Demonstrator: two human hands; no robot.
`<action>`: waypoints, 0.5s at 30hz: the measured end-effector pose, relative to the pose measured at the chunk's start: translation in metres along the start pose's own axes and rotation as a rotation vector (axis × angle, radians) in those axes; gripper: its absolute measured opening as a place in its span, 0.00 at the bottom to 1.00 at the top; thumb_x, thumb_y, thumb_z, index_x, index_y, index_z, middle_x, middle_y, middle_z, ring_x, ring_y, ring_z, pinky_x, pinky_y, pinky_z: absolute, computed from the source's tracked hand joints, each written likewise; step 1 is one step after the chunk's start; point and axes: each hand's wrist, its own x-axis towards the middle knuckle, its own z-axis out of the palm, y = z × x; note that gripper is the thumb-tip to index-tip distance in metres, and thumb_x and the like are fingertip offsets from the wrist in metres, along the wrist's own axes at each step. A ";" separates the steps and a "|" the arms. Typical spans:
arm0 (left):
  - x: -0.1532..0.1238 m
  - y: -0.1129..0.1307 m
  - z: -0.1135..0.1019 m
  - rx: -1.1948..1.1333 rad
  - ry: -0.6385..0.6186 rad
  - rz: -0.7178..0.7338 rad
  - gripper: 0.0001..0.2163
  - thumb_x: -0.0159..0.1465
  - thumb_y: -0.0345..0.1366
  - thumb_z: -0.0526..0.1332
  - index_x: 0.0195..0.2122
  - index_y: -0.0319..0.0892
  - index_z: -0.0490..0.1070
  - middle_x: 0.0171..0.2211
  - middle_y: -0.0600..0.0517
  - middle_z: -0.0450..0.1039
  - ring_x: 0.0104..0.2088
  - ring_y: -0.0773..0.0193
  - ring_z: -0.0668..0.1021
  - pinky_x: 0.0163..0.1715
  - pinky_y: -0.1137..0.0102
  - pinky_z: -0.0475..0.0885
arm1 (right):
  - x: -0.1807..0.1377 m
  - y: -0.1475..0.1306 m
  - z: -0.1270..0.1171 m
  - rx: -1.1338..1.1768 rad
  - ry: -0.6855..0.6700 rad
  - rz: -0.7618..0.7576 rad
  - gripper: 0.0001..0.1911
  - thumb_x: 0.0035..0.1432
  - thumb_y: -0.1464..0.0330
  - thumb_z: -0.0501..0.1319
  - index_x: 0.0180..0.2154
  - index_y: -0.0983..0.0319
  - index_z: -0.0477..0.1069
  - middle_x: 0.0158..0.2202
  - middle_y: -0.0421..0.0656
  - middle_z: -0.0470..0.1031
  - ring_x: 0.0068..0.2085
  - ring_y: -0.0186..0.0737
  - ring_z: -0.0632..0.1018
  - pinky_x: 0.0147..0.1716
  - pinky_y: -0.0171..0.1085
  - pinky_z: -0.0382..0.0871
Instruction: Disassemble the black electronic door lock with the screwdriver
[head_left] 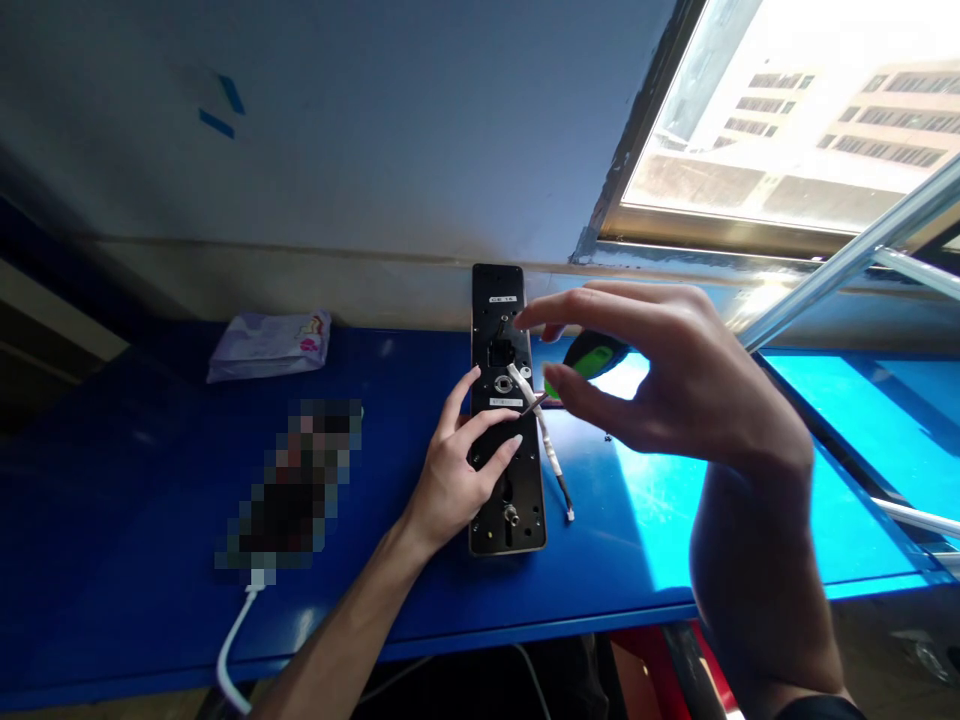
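Observation:
A long black door lock panel [486, 470] lies on the blue table, its back with several holes and posts facing up. From an opening in it runs a white-wrapped cable [550, 440], ending in a small connector on the table. My left hand [455, 473] rests on the panel with its fingers spread. In my right hand [675, 370] is a screwdriver [592, 357] with a black and green handle, tilted, its shaft reaching down to the panel beside my left index fingertip. My right index finger stretches out over the panel; whether its tip touches is unclear.
A purple-white packet [270, 345] lies at the back left. A blurred-out phone-like object [292, 490] with a white cable [229, 650] is on the left. Tiny dark pieces [608, 437] sit right of the panel. Metal bars [847, 255] slant by the window.

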 end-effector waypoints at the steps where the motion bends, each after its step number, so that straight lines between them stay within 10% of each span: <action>1: 0.000 0.000 0.000 -0.003 -0.002 0.002 0.10 0.70 0.39 0.66 0.51 0.48 0.81 0.76 0.48 0.53 0.73 0.47 0.67 0.71 0.51 0.68 | 0.001 0.000 0.001 -0.034 0.023 0.018 0.11 0.68 0.68 0.65 0.48 0.65 0.81 0.40 0.46 0.85 0.36 0.38 0.83 0.34 0.37 0.73; 4: 0.000 -0.001 -0.002 -0.007 -0.013 0.007 0.10 0.70 0.38 0.66 0.51 0.47 0.81 0.76 0.47 0.54 0.72 0.47 0.67 0.71 0.52 0.67 | 0.001 0.001 0.002 -0.055 0.043 0.048 0.11 0.71 0.65 0.65 0.38 0.63 0.83 0.30 0.41 0.83 0.29 0.33 0.80 0.30 0.35 0.69; 11: 0.001 -0.002 -0.004 -0.011 -0.033 0.006 0.10 0.70 0.39 0.66 0.51 0.48 0.81 0.76 0.49 0.53 0.73 0.47 0.66 0.71 0.53 0.67 | -0.003 0.002 -0.003 0.089 -0.039 0.002 0.23 0.63 0.77 0.59 0.59 0.63 0.76 0.49 0.46 0.84 0.43 0.37 0.84 0.38 0.34 0.77; 15: 0.001 -0.001 -0.005 -0.015 -0.040 0.007 0.10 0.70 0.39 0.66 0.51 0.48 0.81 0.76 0.49 0.53 0.73 0.47 0.66 0.71 0.52 0.67 | 0.000 0.000 -0.001 -0.005 0.006 0.037 0.13 0.66 0.70 0.64 0.51 0.63 0.79 0.42 0.45 0.85 0.37 0.37 0.83 0.35 0.37 0.74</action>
